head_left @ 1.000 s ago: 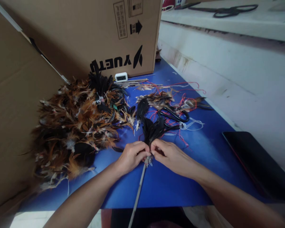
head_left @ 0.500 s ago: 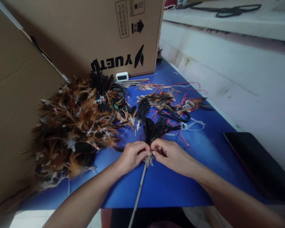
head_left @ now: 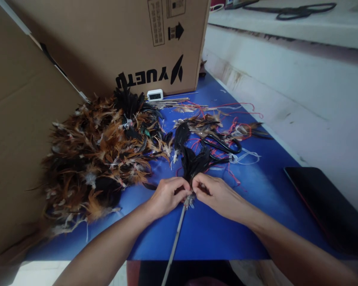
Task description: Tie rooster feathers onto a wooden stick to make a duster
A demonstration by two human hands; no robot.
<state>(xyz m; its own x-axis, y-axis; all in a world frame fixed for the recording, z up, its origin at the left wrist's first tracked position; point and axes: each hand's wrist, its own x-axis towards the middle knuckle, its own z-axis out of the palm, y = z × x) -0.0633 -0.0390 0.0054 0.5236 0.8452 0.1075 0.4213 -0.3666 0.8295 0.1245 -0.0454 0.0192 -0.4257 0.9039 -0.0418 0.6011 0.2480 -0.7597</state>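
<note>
A thin pale stick [head_left: 176,238] runs from the table's near edge up to a bundle of black feathers [head_left: 193,163], whose cut quill ends [head_left: 189,201] stick out around it. My left hand [head_left: 169,194] is closed in a pinch at the base of these feathers, where they meet the stick. Opposite it, almost touching, my right hand [head_left: 216,194] has thumb and finger pressed together at the same spot. Whatever lies between the right fingertips is too small to make out. Just beyond the feathers lie black-handled scissors [head_left: 237,146], their blades partly covered.
To the left spreads a big heap of brown and black feathers [head_left: 101,159] against a cardboard box [head_left: 107,43]. Red string [head_left: 234,178], thin sticks [head_left: 173,101] and a small white digital display [head_left: 154,95] lie farther back. A black phone-like slab [head_left: 322,202] rests at right on the blue table [head_left: 226,242].
My right hand's fingers have shifted slightly at the binding spot. The whole view has moved a little, while both hands stay at the feather base.
</note>
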